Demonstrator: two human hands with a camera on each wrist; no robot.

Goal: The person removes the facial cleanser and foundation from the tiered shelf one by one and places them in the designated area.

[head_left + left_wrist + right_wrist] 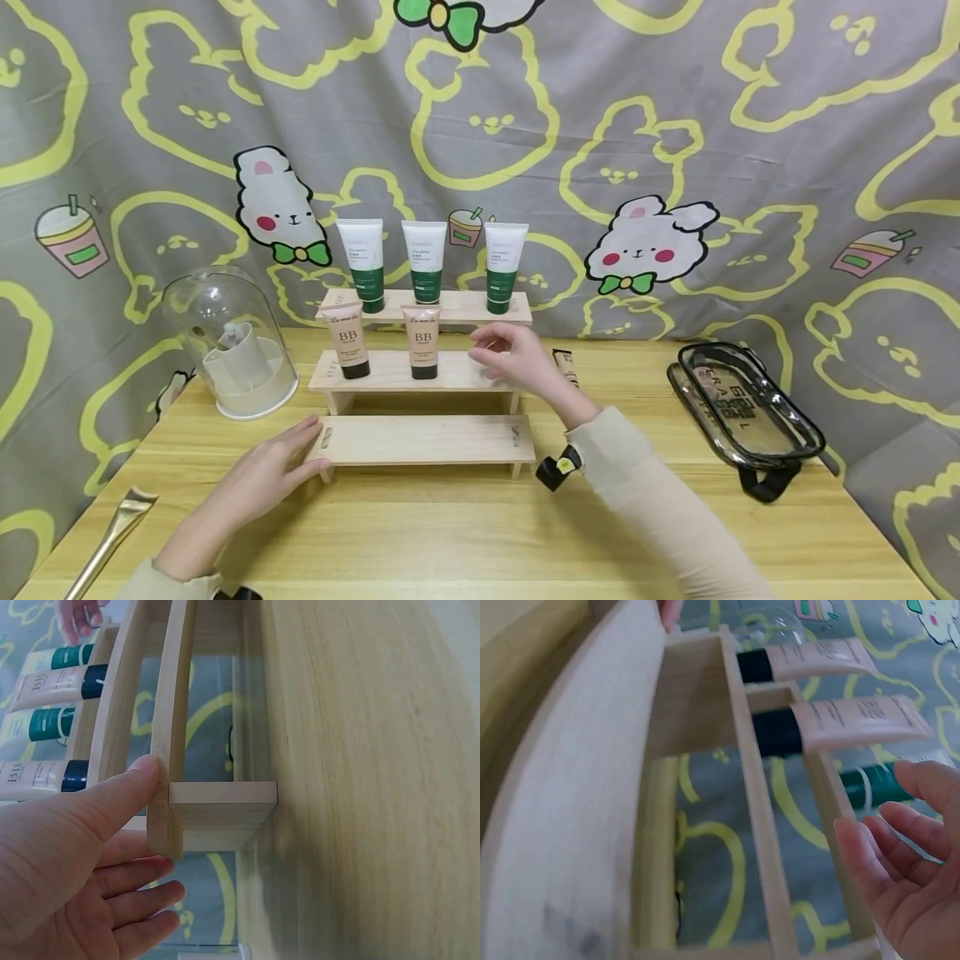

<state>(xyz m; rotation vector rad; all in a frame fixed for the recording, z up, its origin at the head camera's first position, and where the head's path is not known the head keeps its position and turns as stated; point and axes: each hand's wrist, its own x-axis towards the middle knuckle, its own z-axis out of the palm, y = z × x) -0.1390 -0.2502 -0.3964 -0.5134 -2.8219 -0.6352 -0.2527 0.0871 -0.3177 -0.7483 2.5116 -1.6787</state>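
A three-step pale wooden display rack (427,440) stands on the table. My left hand (262,475) holds the left end of its lowest board, thumb at the front edge, index finger partly hidden behind; the other fingers are loose. My right hand (513,358) is over the right end of the middle step, fingers loosely bent, nothing between them in the right wrist view. Two beige BB cream tubes (349,340) stand cap-down on the middle step. On the top step stand three white-and-green tubes (426,262). Another beige tube (566,367) is partly hidden behind my right wrist.
A glass dome (225,333) on a white base stands at the back left. A clear pouch with black trim (750,408) lies on the right. The gold-coloured handle of a tool (112,533) lies front left. A patterned curtain (480,125) hangs behind the table.
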